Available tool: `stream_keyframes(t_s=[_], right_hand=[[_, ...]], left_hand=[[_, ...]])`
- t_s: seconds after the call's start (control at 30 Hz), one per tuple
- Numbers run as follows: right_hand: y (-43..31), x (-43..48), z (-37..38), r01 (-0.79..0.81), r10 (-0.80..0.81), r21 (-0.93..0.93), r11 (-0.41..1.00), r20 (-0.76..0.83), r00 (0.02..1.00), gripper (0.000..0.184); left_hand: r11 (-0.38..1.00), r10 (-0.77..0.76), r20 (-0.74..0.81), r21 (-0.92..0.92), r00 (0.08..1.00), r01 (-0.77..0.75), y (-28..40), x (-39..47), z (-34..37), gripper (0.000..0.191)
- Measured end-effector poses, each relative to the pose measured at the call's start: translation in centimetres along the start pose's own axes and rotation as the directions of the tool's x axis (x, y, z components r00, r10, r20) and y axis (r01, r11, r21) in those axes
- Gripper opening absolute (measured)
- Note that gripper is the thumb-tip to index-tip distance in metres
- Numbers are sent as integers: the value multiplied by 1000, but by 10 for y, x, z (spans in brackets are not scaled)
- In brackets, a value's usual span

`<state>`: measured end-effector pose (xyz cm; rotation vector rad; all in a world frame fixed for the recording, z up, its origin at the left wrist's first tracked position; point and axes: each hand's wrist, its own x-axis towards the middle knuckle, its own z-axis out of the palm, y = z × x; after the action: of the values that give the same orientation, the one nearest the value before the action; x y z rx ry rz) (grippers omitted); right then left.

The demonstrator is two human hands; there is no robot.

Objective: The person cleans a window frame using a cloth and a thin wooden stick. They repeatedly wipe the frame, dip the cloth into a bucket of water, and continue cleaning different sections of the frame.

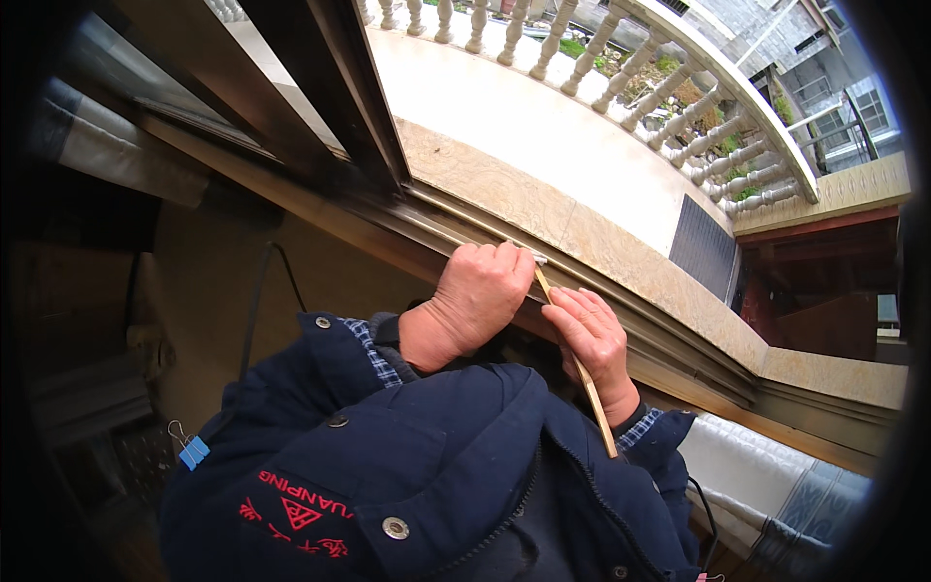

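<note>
My left hand (476, 295) is curled over the sliding-window track (465, 236), its fingers closed on a small white scrap (540, 258), perhaps cloth or paper. Most of that scrap is hidden by the fingers. A thin flat wooden stick (593, 396) slants from the scrap down towards my jacket, its upper end beside my left fingertips. Around its middle, my right hand (593, 338) holds the stick with the fingers extended. Both hands are above the grooved metal rails, close to the inner wooden sill.
A dark-framed sliding pane (356, 94) stands at the upper left. Beyond the track lie a stone ledge (502, 174) and a balcony with a white balustrade (647, 80). Pale curtain fabric (749, 458) hangs at lower right. A dark cable (251, 313) loops by my left sleeve.
</note>
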<state>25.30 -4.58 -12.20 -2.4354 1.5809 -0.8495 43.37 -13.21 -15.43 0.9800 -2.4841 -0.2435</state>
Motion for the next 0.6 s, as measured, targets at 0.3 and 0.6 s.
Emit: stream_keyframes(t_s=[0.3,0.6], right_hand=[[-2,56,54,42,-31,258,965,-47,998,15],[13,69,10,-497,497,685,532,223,839,19]], left_hand=[[962,-241,-86,107,967,249,-54,-18,-23,5],[903,-344,-54,-293,937,315,-51,-2,-40,11]])
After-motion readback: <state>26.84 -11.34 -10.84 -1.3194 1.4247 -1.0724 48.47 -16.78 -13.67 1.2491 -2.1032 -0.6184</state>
